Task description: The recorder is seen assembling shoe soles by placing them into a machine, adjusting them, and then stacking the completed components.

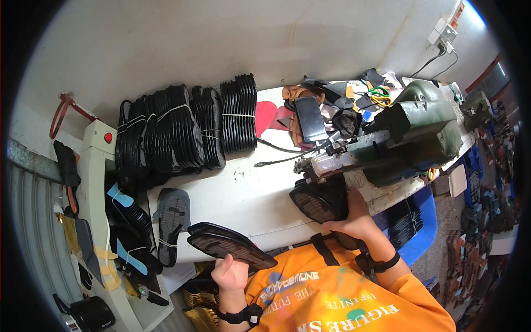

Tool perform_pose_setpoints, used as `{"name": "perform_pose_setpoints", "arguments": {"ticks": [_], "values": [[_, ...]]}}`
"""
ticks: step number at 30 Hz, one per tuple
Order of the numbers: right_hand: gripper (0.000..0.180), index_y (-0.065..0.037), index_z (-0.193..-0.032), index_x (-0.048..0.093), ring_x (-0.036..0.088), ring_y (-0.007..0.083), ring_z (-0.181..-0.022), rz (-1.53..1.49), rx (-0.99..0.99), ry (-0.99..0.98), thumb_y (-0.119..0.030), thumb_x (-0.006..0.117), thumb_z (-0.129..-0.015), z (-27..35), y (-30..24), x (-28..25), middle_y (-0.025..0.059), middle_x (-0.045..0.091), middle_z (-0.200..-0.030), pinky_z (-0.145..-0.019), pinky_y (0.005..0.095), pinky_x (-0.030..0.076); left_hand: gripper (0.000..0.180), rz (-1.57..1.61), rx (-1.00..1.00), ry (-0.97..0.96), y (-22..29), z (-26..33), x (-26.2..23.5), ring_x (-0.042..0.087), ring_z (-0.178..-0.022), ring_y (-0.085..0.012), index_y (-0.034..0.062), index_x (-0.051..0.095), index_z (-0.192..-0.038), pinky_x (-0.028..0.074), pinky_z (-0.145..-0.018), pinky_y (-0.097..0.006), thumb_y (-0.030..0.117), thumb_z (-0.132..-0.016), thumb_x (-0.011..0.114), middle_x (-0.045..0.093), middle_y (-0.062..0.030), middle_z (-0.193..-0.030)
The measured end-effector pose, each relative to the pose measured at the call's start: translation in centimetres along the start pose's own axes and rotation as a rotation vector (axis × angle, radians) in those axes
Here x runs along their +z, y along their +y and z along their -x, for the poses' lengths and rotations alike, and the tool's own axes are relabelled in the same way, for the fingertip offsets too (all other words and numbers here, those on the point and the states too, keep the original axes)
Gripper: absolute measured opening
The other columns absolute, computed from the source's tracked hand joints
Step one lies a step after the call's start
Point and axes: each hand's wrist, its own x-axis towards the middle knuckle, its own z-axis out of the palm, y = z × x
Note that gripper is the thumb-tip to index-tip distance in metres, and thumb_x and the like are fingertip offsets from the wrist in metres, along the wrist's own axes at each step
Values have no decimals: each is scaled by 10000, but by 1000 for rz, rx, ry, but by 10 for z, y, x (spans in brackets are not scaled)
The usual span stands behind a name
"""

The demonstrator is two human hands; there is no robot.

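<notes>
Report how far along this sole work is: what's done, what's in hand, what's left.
Looks done, though I can't confirm: tied bundles of black soles stacked along the wall. In hand: the right hand presses a sole against the green machine; the left hand holds another dark sole. Possibly left: the loose sole on the white table.
</notes>
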Motion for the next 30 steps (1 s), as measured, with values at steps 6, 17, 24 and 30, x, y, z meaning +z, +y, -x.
{"name": "perform_pose_setpoints", "arguments": {"ticks": [6, 17, 24, 30], "values": [[1022, 20, -1311, 443, 441, 485, -1256, 57, -23, 59, -505, 910, -569, 25, -14, 20, 293, 442, -1334, -1040, 546, 402, 531, 12, -10, 17, -4, -1, -1, 555, -1250, -339, 65, 573, -1356, 383, -1104, -562, 182, -850, 690, 628, -113, -1322], [1069, 15, -1373, 450, 426, 482, -1306, 217, 104, 64, -575, 883, -595, 28, -23, 11, 299, 420, -1416, -1054, 595, 392, 534, 25, 1, 66, -7, 2, -15, 546, -1269, -343, 54, 567, -1368, 368, -1121, -556, 172, -855, 656, 618, -120, -1344], [1083, 62, -1351, 479, 457, 439, -1230, 64, 5, 18, -641, 847, -614, 18, -2, 9, 269, 480, -1322, -1060, 563, 389, 534, 6, -4, 87, -10, 3, -12, 545, -1275, -347, 50, 563, -1372, 364, -1129, -563, 162, -856, 641, 612, -126, -1360], [1090, 57, -1345, 489, 339, 518, -1381, 195, 18, 60, -694, 813, -624, 24, -13, 8, 343, 414, -1427, -1123, 629, 298, 546, -16, -7, 105, -12, 1, -9, 546, -1276, -352, 37, 554, -1382, 364, -1131, -566, 161, -857, 636, 611, -133, -1364]]}}
